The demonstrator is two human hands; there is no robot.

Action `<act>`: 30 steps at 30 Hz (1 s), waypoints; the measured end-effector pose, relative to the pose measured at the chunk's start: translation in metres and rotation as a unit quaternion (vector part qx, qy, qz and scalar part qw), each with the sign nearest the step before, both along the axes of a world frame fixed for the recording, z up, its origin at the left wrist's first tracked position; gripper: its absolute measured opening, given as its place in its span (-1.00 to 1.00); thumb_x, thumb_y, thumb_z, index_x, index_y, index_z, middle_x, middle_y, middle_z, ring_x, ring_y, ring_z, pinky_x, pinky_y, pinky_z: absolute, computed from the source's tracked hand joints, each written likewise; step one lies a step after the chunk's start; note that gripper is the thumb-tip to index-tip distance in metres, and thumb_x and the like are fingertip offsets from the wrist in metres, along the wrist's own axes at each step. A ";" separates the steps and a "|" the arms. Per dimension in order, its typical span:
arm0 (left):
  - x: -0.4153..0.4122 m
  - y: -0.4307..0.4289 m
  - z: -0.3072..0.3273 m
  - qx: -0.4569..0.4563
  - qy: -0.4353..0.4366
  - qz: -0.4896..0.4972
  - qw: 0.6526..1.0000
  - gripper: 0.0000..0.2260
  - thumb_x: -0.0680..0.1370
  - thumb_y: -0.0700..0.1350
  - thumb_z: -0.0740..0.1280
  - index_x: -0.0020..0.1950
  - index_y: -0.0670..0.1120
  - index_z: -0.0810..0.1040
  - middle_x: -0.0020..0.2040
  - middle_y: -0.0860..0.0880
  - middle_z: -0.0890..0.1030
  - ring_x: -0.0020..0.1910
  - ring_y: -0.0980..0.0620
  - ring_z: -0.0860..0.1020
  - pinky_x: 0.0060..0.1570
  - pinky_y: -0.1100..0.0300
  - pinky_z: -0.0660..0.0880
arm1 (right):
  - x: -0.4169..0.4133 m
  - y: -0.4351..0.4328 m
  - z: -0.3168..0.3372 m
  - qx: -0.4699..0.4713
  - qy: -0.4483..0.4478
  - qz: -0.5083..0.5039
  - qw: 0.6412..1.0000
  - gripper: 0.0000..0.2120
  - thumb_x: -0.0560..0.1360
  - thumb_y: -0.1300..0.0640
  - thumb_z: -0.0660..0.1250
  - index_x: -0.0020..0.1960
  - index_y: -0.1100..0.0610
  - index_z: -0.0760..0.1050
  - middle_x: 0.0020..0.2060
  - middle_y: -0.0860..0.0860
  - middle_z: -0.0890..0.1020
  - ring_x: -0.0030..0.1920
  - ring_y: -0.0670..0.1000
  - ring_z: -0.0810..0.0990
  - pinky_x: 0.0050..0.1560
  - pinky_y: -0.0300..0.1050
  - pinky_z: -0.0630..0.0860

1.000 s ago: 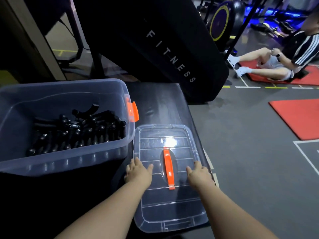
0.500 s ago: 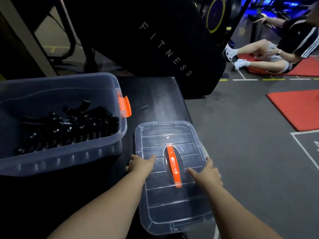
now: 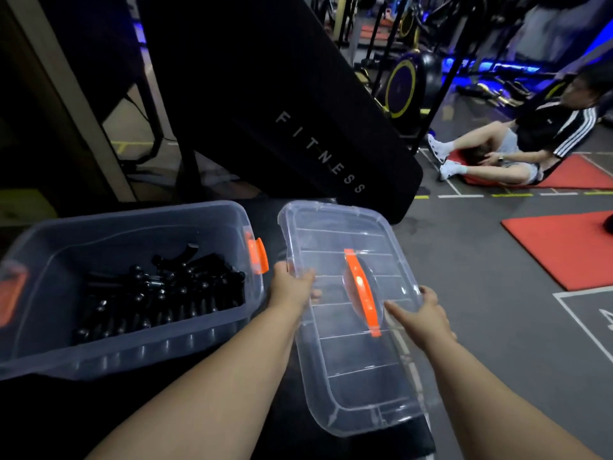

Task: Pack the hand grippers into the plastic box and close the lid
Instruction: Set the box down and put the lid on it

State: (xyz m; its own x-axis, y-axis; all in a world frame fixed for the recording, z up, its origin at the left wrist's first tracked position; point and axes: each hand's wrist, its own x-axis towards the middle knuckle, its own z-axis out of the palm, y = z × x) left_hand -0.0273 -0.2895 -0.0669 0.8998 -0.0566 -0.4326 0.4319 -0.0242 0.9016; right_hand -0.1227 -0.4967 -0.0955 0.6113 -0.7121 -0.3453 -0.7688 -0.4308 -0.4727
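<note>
Both hands grip the clear lid (image 3: 351,327): left hand (image 3: 290,288) fingers clamp its left edge, right hand (image 3: 423,318) fingers its right edge, beside the plastic box (image 3: 132,343) of hand grippers (image 3: 159,293) on the bench (image 3: 265,426).

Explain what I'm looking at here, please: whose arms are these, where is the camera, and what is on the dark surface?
No machine is involved. The camera sits on a person's head, looking forward and down, so the bare arms are the wearer's own. The left hand and right hand grip opposite long edges of a clear plastic lid with an orange handle, holding it tilted. Left of it, on the dark surface, stands the open plastic box with orange latches, holding a heap of black hand grippers. Behind are gym machines, red mats and another person sitting on the floor.
</note>
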 end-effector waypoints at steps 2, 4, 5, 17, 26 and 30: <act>0.008 0.013 0.016 -0.015 -0.029 0.014 0.999 -0.78 0.54 -0.19 0.31 0.15 -0.16 0.38 -0.05 -0.10 0.56 -0.35 -0.08 0.56 -0.17 -0.02 0.58 | 0.014 0.010 0.016 -0.002 -0.015 0.022 1.000 -0.11 0.32 -0.37 0.36 0.49 -0.10 0.06 0.38 0.08 0.39 0.34 0.20 0.40 0.30 0.21 0.29; 0.016 0.028 0.028 -0.030 -0.050 0.038 0.998 -0.74 0.54 -0.19 0.31 0.21 -0.14 0.37 0.04 -0.13 0.54 -0.40 -0.05 0.54 -0.24 0.05 0.58 | 0.028 0.023 0.029 -0.001 -0.021 0.044 0.999 -0.13 0.34 -0.35 0.36 0.50 -0.13 0.05 0.40 0.04 0.38 0.34 0.19 0.40 0.28 0.21 0.26; 0.020 0.038 0.033 -0.040 -0.058 0.050 0.996 -0.70 0.55 -0.19 0.31 0.25 -0.14 0.35 0.09 -0.15 0.53 -0.42 -0.02 0.53 -0.31 0.12 0.57 | 0.034 0.030 0.034 0.001 -0.026 0.050 0.998 -0.12 0.34 -0.35 0.36 0.50 -0.13 0.04 0.40 0.02 0.38 0.34 0.19 0.40 0.28 0.21 0.25; 0.040 0.159 0.068 -0.138 -0.060 0.324 0.934 -0.87 0.57 -0.21 0.26 0.04 -0.07 0.35 -0.12 -0.07 0.57 -0.37 -0.01 0.55 -0.36 0.19 0.50 | 0.092 0.145 0.064 0.105 -0.106 -0.074 0.986 -0.09 0.40 -0.26 0.34 0.53 0.07 -0.05 0.40 0.21 0.32 0.31 0.29 0.40 0.23 0.23 0.44; 0.036 0.224 0.058 -0.186 -0.014 0.458 0.869 -0.79 0.58 -0.21 0.25 0.20 -0.17 0.37 -0.02 -0.14 0.55 -0.30 0.00 0.59 -0.26 0.15 0.57 | 0.122 0.242 0.067 0.215 -0.171 -0.051 0.960 -0.63 0.46 0.06 0.36 0.12 0.17 0.28 -0.02 0.20 0.52 -0.12 0.17 0.55 -0.14 0.05 0.56; 0.032 0.248 0.050 -0.197 0.020 0.420 0.886 -0.90 0.57 -0.21 0.29 -0.06 -0.08 0.38 -0.15 -0.08 0.56 -0.32 0.06 0.56 -0.35 0.27 0.51 | 0.124 0.254 0.069 0.155 -0.192 -0.005 0.969 -0.66 0.49 -0.03 0.32 0.09 0.17 0.33 -0.04 0.17 0.57 -0.04 0.23 0.57 0.04 0.10 0.52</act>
